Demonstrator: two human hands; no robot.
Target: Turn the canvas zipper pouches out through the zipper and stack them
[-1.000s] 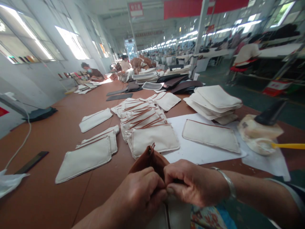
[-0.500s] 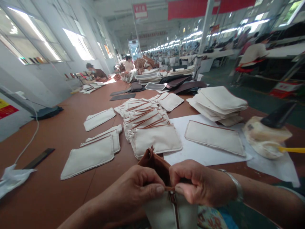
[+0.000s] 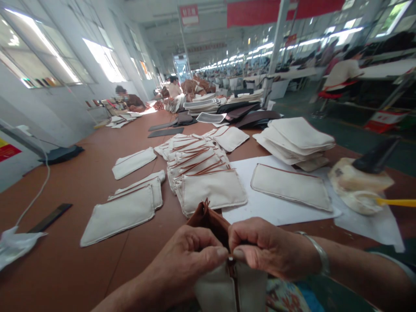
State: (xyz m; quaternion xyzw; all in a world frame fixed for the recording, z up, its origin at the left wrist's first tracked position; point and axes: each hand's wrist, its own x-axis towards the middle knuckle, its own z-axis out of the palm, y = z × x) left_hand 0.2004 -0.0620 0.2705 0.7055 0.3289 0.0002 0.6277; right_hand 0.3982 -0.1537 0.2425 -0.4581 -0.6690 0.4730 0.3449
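Note:
Both my hands pinch the top edge of a cream pouch with a brown lining and a zip running down its front. My left hand is closed on the edge left of the zip. From the right, my right hand grips the same edge, its thumb almost touching the left thumb. Behind the fingers the pouch's brown inside gapes upward. Just beyond lies a heap of cream pieces with brown edging. A single cream piece rests on white paper to the right.
Cream pieces lie on the brown table at left, near a dark strip. A cream stack stands at right, beside a glue-smeared container with a yellow-handled tool. Co-workers sit farther back.
My thumbs have drawn closer together at the top of the zip, covering the bit of brown edge between them. The view has shifted slightly; the things on the table lie as before.

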